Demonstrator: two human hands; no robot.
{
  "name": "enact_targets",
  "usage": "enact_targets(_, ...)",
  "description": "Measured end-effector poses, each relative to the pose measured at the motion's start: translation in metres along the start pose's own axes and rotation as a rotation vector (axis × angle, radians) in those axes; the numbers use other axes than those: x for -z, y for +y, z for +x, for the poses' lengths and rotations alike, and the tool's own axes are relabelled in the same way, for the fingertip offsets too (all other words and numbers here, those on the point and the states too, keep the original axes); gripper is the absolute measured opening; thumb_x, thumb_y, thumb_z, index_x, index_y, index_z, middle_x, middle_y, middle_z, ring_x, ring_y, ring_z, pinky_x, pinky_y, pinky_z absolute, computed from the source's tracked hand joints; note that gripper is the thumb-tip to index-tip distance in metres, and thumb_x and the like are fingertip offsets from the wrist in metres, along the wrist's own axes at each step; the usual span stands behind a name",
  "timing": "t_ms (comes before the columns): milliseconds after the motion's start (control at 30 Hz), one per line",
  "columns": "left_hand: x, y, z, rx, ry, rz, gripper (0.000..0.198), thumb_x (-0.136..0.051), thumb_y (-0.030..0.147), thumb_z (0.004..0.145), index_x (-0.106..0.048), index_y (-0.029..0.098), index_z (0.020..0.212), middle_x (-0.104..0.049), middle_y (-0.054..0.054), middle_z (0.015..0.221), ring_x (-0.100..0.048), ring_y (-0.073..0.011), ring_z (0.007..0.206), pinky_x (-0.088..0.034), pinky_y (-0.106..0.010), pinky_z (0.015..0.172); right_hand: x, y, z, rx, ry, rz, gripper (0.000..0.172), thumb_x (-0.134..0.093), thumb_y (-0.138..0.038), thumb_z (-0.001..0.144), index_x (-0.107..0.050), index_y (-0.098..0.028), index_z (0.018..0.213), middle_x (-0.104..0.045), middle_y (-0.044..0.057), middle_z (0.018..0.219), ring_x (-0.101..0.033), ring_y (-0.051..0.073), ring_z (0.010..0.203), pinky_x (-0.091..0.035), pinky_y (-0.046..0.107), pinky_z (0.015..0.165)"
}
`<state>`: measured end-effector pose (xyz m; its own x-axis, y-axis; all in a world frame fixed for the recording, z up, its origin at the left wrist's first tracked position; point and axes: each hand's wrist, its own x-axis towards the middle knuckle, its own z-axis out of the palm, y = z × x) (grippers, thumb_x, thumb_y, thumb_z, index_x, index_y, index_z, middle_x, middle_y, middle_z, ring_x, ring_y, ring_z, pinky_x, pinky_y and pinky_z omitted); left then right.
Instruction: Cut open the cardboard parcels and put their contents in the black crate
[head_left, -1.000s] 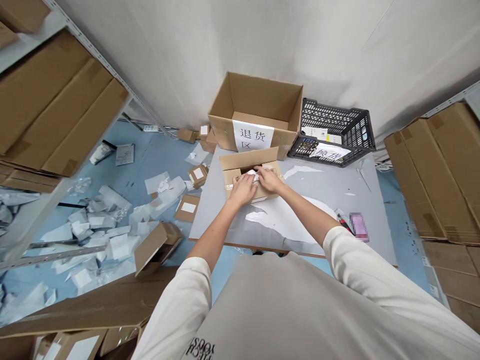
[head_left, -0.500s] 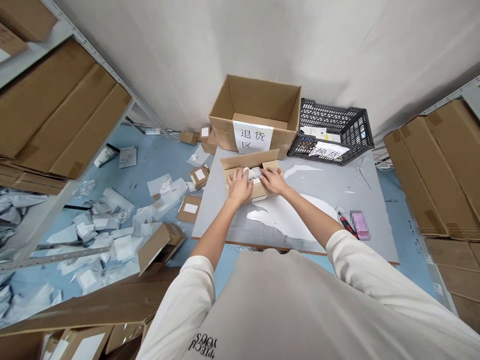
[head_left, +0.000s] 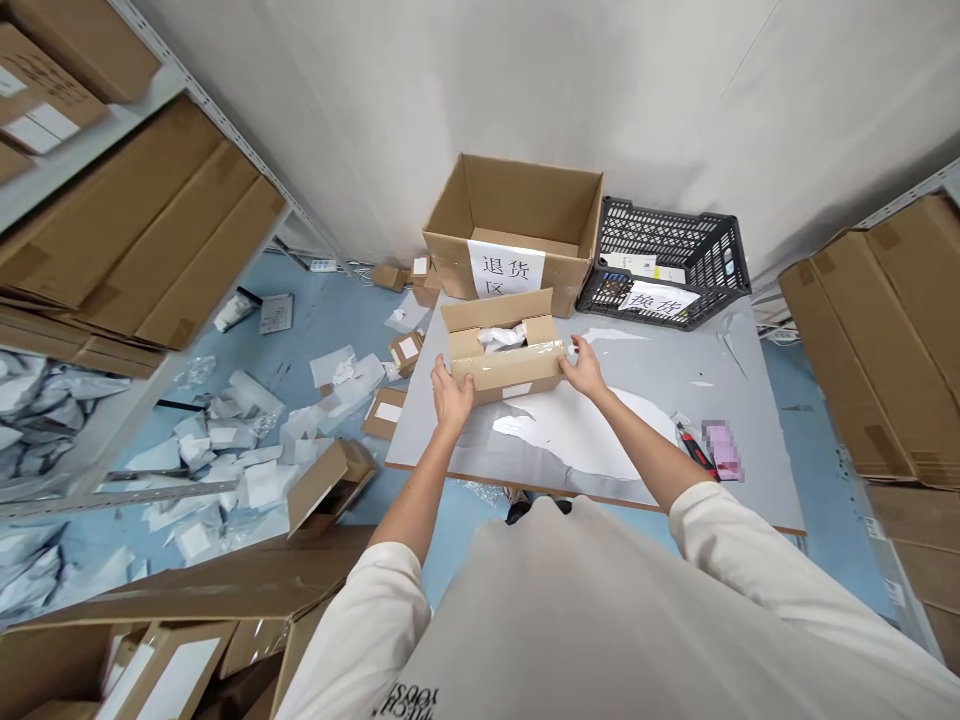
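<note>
A small cardboard box (head_left: pixel 507 375) stands on the grey table (head_left: pixel 660 365), its flaps up and clear tape across its front. White crumpled packing (head_left: pixel 501 338) shows inside. My left hand (head_left: pixel 452 396) grips the box's lower left corner. At its right end, my right hand (head_left: pixel 583 367) has curled fingers against the cardboard and tape. A sheet of white paper (head_left: pixel 570 435) lies on the table just below the box. Nearer my right forearm are a red-and-black utility knife (head_left: pixel 694 447) and a blurred pink item (head_left: pixel 723 451).
Behind the table stand a large open carton (head_left: pixel 517 200) with a paper sign and a black plastic crate (head_left: pixel 675 240). Paper scraps and plastic litter the blue floor (head_left: pixel 315 310) at left. Flattened cartons fill metal shelves on both sides.
Both hands have moved off the box's top to its two ends. The flaps stand more open, and the white packing and front tape show more plainly.
</note>
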<state>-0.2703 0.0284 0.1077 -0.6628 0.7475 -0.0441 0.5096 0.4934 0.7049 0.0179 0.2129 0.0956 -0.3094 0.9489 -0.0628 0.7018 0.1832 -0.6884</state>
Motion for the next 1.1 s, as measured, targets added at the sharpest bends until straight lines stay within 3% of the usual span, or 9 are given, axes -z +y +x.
enact_targets(133, -0.008, 0.0, -0.007, 0.073, -0.002, -0.052, 0.074, -0.067, 0.029, 0.099, -0.038, 0.016, 0.165, -0.066, -0.024, 0.15, -0.065, -0.0418, 0.144, -0.053, -0.059, 0.122, -0.001, 0.009, -0.006, -0.056, -0.102, 0.133, 0.061, -0.064, -0.036, 0.096, -0.061, -0.021, 0.155, -0.082, 0.016, 0.132, -0.08, 0.033, 0.111, -0.064, 0.053, 0.108)
enact_targets(367, -0.011, 0.016, -0.04, -0.02, 0.09, -0.006, 0.046, -0.065, 0.025, 0.099, -0.053, 0.022, 0.144, -0.066, -0.02, 0.144, -0.063, -0.0396, 0.143, -0.051, -0.06, 0.124, 0.015, 0.012, -0.024, 0.002, -0.012, 0.17, 0.045, -0.067, -0.03, 0.095, -0.074, -0.022, 0.138, -0.085, 0.014, 0.131, -0.082, 0.033, 0.116, -0.063, 0.053, 0.112)
enact_targets(567, 0.0, 0.016, -0.086, -0.101, 0.151, 0.01, 0.032, -0.061, 0.02, 0.1, -0.059, 0.024, 0.131, -0.065, -0.019, 0.139, -0.062, -0.0374, 0.14, -0.05, -0.059, 0.125, 0.02, 0.012, -0.036, 0.155, 0.008, 0.242, 0.046, -0.064, -0.035, 0.096, -0.077, -0.022, 0.138, -0.085, 0.014, 0.134, -0.08, 0.034, 0.121, -0.06, 0.054, 0.115)
enact_targets(700, 0.023, 0.005, -0.113, -0.108, 0.232, 0.018, 0.034, -0.062, 0.019, 0.099, -0.06, 0.024, 0.133, -0.064, -0.018, 0.14, -0.06, -0.0371, 0.143, -0.05, -0.058, 0.127, 0.01, -0.009, -0.046, 0.237, -0.005, 0.211, 0.049, -0.063, -0.038, 0.097, -0.077, -0.022, 0.14, -0.084, 0.014, 0.136, -0.076, 0.034, 0.114, -0.057, 0.058, 0.116)
enact_targets(867, 0.065, -0.02, -0.135, -0.03, 0.339, 0.034, 0.034, -0.063, 0.02, 0.099, -0.061, 0.024, 0.133, -0.063, -0.019, 0.142, -0.061, -0.0378, 0.142, -0.049, -0.061, 0.128, -0.014, -0.06, -0.061, 0.295, -0.059, 0.223, 0.05, -0.062, -0.039, 0.095, -0.078, -0.021, 0.139, -0.085, 0.014, 0.134, -0.075, 0.032, 0.098, -0.06, 0.056, 0.109)
enact_targets(1100, 0.139, -0.093, -0.165, 0.085, 0.42, 0.04, 0.04, -0.065, 0.019, 0.097, -0.061, 0.023, 0.137, -0.062, -0.02, 0.146, -0.058, -0.039, 0.148, -0.048, -0.061, 0.13, -0.083, -0.149, -0.095, 0.352, -0.192, 0.236, 0.051, -0.062, -0.038, 0.095, -0.077, -0.022, 0.14, -0.084, 0.013, 0.139, -0.075, 0.027, 0.084, -0.063, 0.051, 0.103)
